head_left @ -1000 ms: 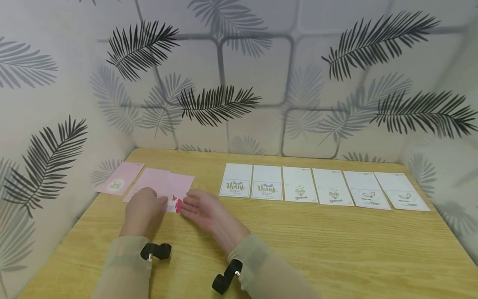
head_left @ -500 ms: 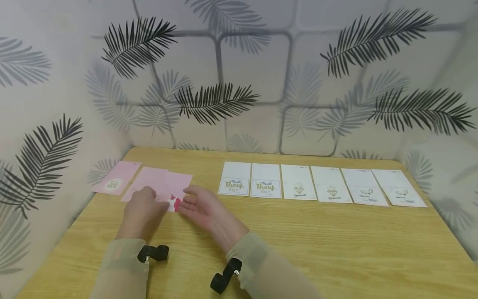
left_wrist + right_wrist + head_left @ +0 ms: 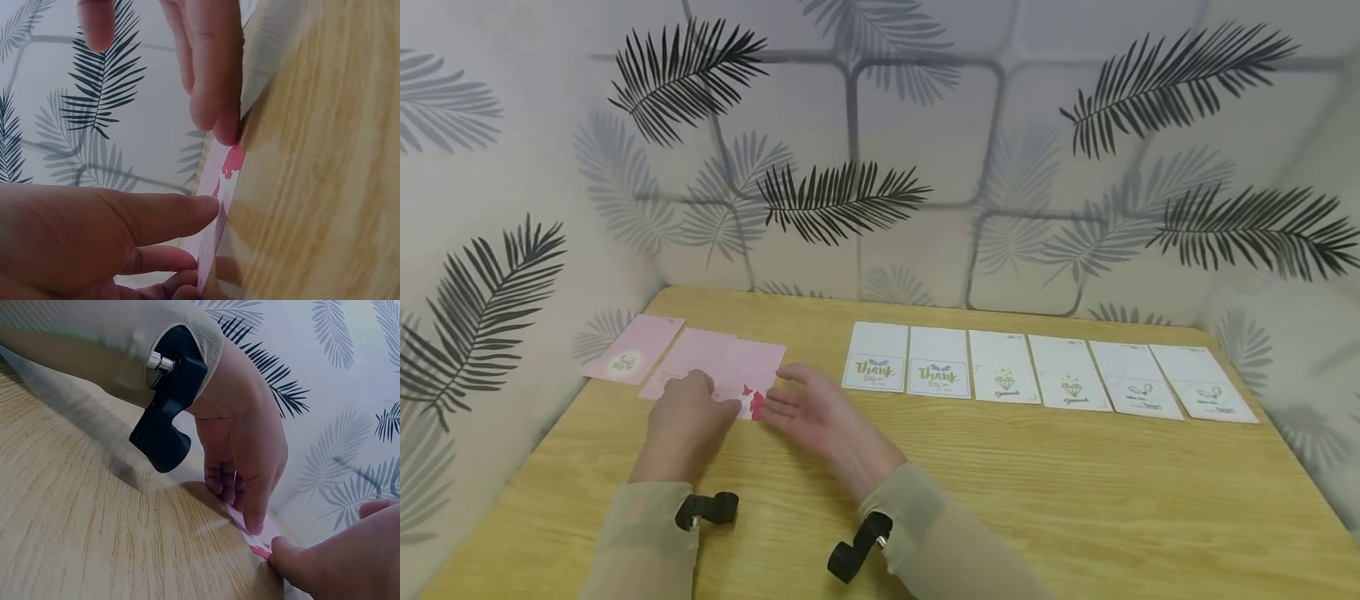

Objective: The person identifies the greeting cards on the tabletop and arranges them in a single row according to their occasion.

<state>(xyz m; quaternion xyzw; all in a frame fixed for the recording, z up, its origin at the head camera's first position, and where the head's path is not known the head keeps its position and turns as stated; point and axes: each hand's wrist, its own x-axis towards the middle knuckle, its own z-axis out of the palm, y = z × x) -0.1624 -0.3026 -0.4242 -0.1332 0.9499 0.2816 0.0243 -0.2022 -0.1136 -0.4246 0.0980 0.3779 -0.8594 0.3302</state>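
Note:
In the head view, a pink card with a red figure (image 3: 758, 361) at its lower right lies on the table at left. It partly overlaps or adjoins a second pink card (image 3: 698, 348). My left hand (image 3: 679, 421) rests over the lower part of these cards, its thumb (image 3: 203, 211) touching the front one near the lower edge. At the same card's right corner, my right hand (image 3: 811, 419) touches the edge with loosely extended fingertips (image 3: 227, 132). The left hand covers part of both cards' lower print.
Farther left lies another pink card (image 3: 636, 348) with a pale round print. Several white cards, including a thank-you card (image 3: 875, 358) and a diamond card (image 3: 1003, 367), form a row on the wooden table (image 3: 1000, 500). A leaf-patterned wall (image 3: 910, 250) stands behind.
The hands stay at the pink card, with hardly any movement of their own. The whole head view shifts slightly as the camera moves.

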